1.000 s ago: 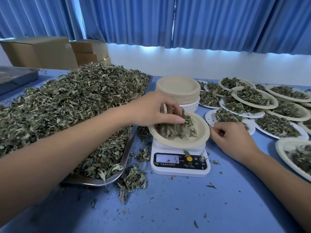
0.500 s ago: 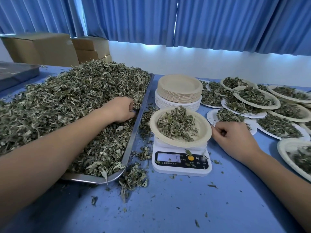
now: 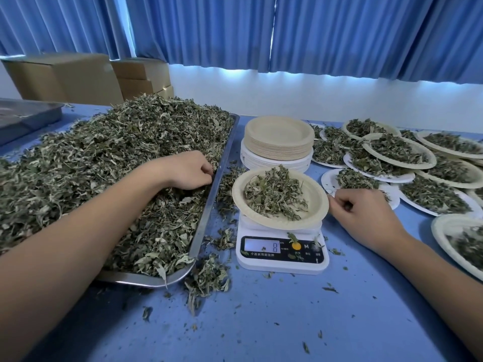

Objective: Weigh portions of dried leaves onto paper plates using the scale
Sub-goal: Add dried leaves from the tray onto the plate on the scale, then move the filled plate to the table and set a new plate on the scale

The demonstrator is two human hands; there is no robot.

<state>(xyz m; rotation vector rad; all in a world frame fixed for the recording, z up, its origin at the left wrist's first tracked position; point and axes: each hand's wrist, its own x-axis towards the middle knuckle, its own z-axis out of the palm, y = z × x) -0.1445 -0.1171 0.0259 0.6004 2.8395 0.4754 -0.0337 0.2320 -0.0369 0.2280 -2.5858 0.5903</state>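
Observation:
A white digital scale [image 3: 282, 253] stands on the blue table with a beige paper plate [image 3: 313, 202] on its platform. The plate holds a small heap of dried leaves [image 3: 274, 194], and the display reads 8. Left of it a big metal tray [image 3: 209, 210] is piled high with dried leaves [image 3: 104, 163]. My left hand [image 3: 187, 169] is in that pile near the tray's right rim, fingers curled into the leaves. My right hand [image 3: 366, 215] rests on the table just right of the plate, fingers loosely curled and holding nothing.
A stack of empty paper plates [image 3: 278, 142] stands behind the scale. Several filled plates [image 3: 400, 150] overlap across the right side. Spilled leaves [image 3: 209, 278] lie by the tray's front corner. Cardboard boxes [image 3: 65, 77] and another metal tray [image 3: 26, 116] sit at the back left.
My left hand left the plate on the scale and moved left into the tray's leaf pile, where it now curls into the leaves. The right hand stayed put.

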